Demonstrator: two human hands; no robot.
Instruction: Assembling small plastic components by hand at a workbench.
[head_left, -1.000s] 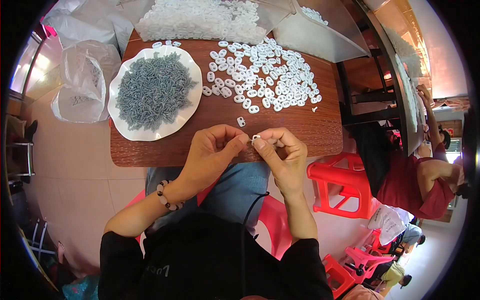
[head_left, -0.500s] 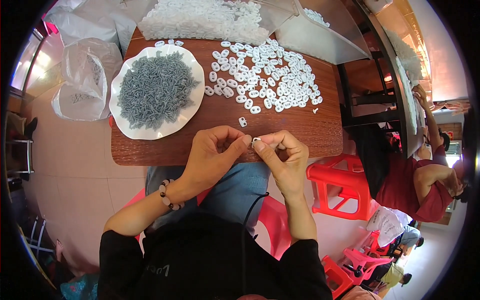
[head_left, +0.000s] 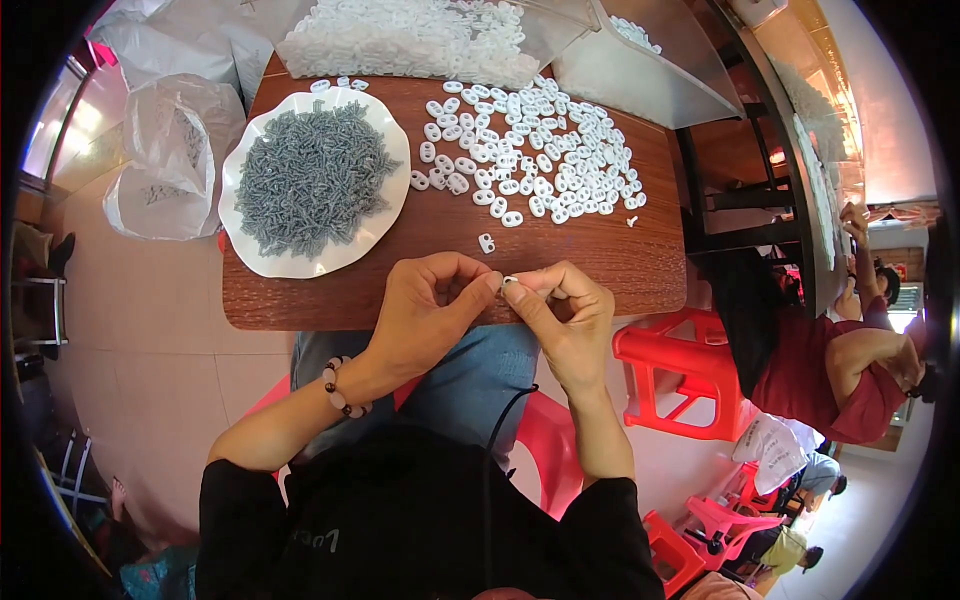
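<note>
Just past the near edge of the wooden table, my two hands meet at their fingertips. My right hand pinches a small white plastic piece between thumb and forefinger, and mostly covers it. Against that piece, my left hand has its thumb and forefinger pressed together; whatever they hold is hidden. One loose white two-holed piece lies just beyond my fingers. Farther off spreads a scatter of the same oval two-holed pieces. On the left, small grey rod-like pieces are heaped on a white wavy-rimmed plate.
Clear bins of white pieces stand along the table's far side. An open plastic bag sits left of the table. A red stool is at the right, near a person in a dark red shirt beside another table.
My hands stay together in nearly the same pose, with the white piece turned slightly in my fingertips. The person at the right has moved a raised hand a little.
</note>
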